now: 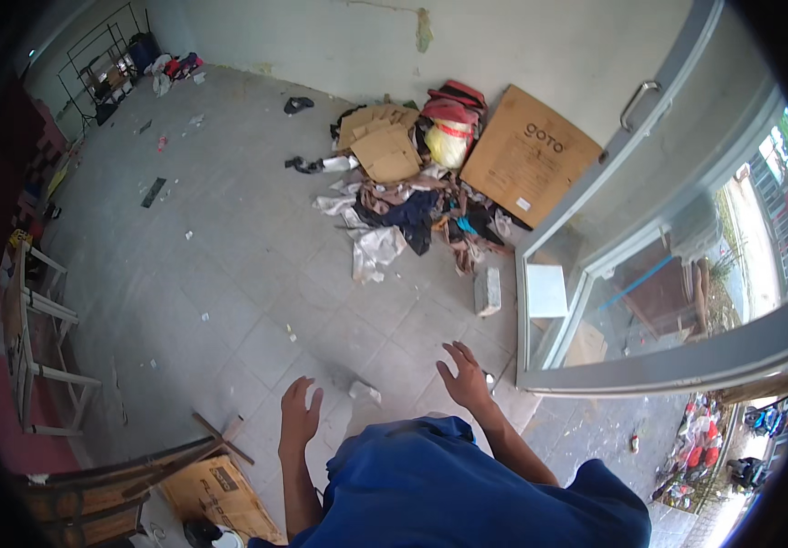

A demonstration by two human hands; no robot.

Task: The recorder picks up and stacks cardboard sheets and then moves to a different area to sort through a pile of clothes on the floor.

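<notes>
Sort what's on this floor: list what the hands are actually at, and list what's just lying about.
At the hands:
left hand, open, empty
right hand, open, empty
crumpled white scrap on the tiles between them

Lying about:
rag and cardboard heap
grey block
white chair
glass door

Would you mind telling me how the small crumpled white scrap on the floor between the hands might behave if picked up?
The small crumpled white scrap looks thin and creased, so it is probably light and floppy. It lies loose on the grey tiled floor, so a push would likely slide it. Both the left hand and right hand are open, empty.
</notes>
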